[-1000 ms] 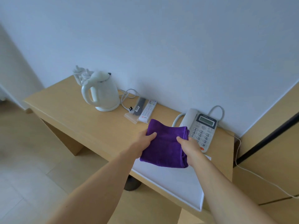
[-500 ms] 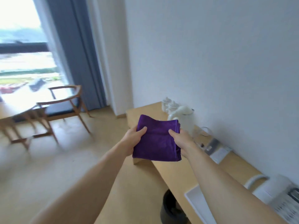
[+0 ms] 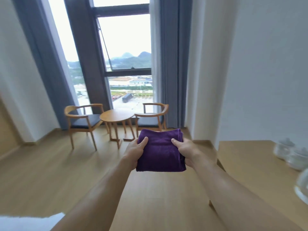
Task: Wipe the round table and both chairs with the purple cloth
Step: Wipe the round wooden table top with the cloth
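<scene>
So the big change in the last second: the view has swung away from the wall counter (image 3: 246,157) with the kettle and phone, and now looks straight down the room at the window, with the round table (image 3: 116,116) and its two chairs dead ahead. The purple cloth (image 3: 160,151) came along for the ride, lifted off that counter and now held out in mid-air, still folded into a thick square. Left hand (image 3: 135,151) has its grip on the left edge, thumb on top and fingers tucked under; right hand (image 3: 187,151) does the same on the right edge, so both grips are closed on the cloth, nothing loose. The left chair (image 3: 83,119) sits just beside the table on one side, the right chair (image 3: 153,118) just beside it on the other, both with dark seat pads and wooden arms. All three are well apart from the hands across bare wood floor. My read: pickup is done and no wiping has started yet, this is just the walk over. The blurry white cups (image 3: 290,153) at the counter's end sit off to the right, not in the way.
</scene>
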Available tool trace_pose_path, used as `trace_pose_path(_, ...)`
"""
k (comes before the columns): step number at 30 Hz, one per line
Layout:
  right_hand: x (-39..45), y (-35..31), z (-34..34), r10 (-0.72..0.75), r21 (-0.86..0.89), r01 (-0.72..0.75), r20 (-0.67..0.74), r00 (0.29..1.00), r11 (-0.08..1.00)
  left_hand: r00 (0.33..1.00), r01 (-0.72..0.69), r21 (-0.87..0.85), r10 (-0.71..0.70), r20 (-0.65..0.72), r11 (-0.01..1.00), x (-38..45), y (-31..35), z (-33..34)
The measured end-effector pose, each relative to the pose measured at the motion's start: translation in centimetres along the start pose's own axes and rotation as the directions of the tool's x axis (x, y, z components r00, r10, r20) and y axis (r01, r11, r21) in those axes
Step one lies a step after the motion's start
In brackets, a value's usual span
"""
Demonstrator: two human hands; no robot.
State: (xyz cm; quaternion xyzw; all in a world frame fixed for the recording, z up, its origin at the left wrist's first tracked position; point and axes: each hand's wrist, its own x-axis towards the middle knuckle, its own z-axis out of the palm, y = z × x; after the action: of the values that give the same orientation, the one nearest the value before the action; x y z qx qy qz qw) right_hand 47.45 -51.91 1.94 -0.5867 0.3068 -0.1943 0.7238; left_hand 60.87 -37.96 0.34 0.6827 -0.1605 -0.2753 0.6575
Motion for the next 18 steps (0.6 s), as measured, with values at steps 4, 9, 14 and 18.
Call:
trace_pose_path(4,3.6,-0.7,7.6,0.032,0.002,-0.032,0.062,0.998,0.999,0.999,-0.005,0.033,0.006,-0.039,0.999,3.2,1.7,-7.2)
trace_pose_path(9,8.0,-1.2,14.0,0.027,-0.052,-0.023,0.081,0.996,0.998,0.997,0.004,0.065,0.001,-0.075,0.998,7.3,3.3,-13.1)
trace_pose_path(14,11.8,-1.9,18.0,0.035,-0.112,-0.023,0.106,0.994,0.993,0.993,0.021,0.069,-0.012,-0.117,0.997,10.8,4.4,-16.8)
trace_pose_path(18,14.6,-1.9,20.1,0.056,-0.140,-0.037,0.130,0.990,0.989,0.987,0.037,0.044,-0.029,-0.159,0.998,13.1,4.0,-18.4)
